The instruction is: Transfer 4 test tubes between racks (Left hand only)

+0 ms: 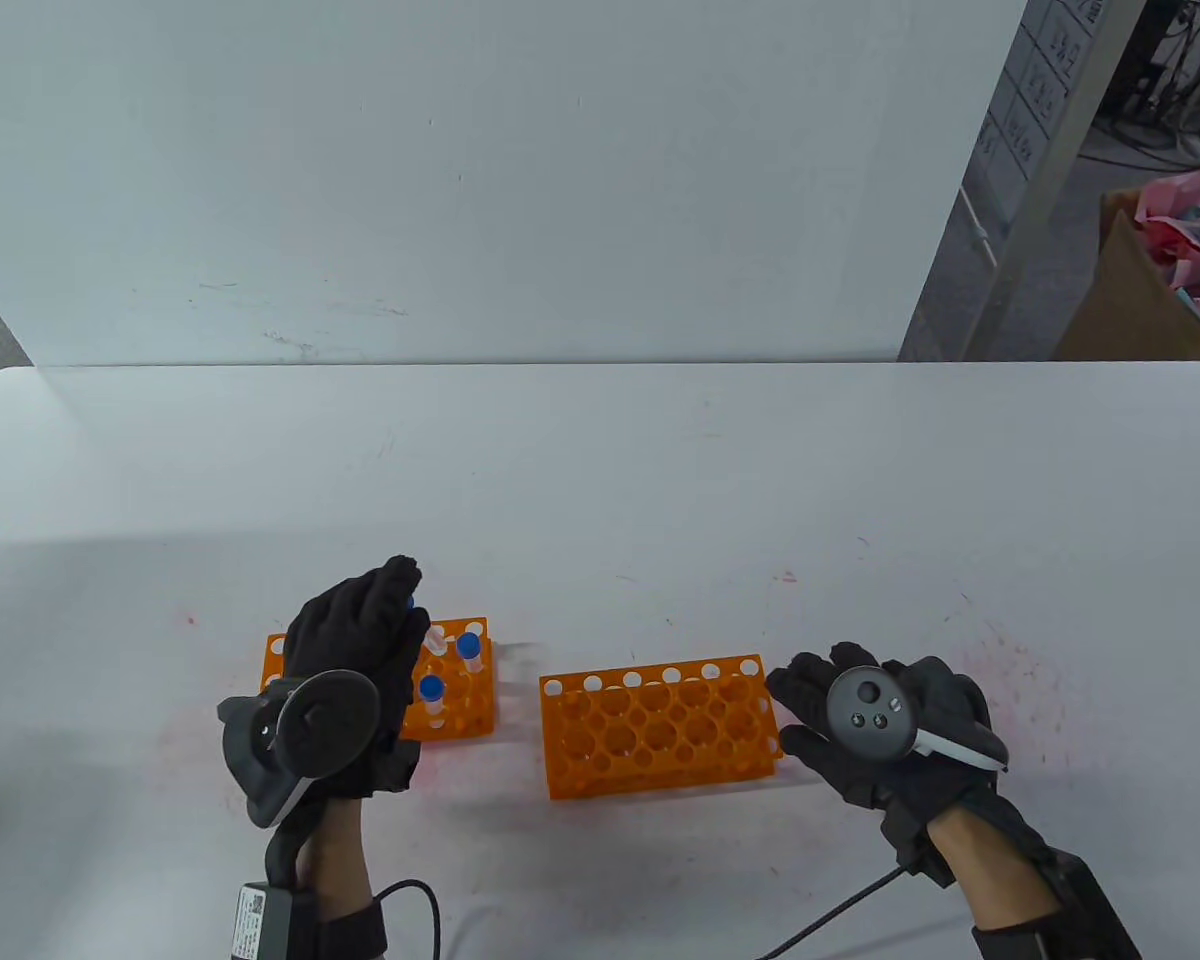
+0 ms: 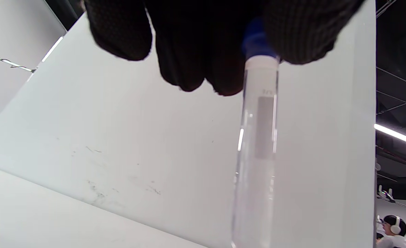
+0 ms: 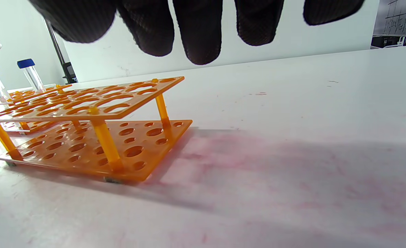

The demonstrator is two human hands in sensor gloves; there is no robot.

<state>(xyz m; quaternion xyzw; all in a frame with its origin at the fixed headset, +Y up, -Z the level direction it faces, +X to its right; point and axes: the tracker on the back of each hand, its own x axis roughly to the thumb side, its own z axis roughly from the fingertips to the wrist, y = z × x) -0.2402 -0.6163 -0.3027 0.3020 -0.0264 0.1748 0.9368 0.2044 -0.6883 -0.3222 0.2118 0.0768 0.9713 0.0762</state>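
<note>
- Orange plastic: two racks stand side by side on the white table (image 1: 600, 480), the left rack (image 1: 465, 700) partly under my left hand (image 1: 355, 660), the right rack (image 1: 660, 725) just beside my right hand (image 1: 880, 725).
- My left hand pinches a clear test tube (image 2: 258, 148) by its blue cap (image 2: 254, 43); in the left wrist view my fingertips (image 2: 299, 38) close around the cap and the tube hangs down from them, nearly upright.
- From above, that hand sits over the left rack's near-left part, and only a sliver of the blue cap shows at my fingers.
- Two more blue-capped tubes stand upright in the left rack: one toward the back (image 1: 470, 650), one nearer me (image 1: 432, 692). A pale tube top shows next to my fingers; I cannot tell whether it is the one I hold.
- I see no tubes in the right rack's holes.
- My right hand lies spread and relaxed, gripping nothing, its fingers (image 3: 196, 31) hanging loose above the table just right of the right rack.
</note>
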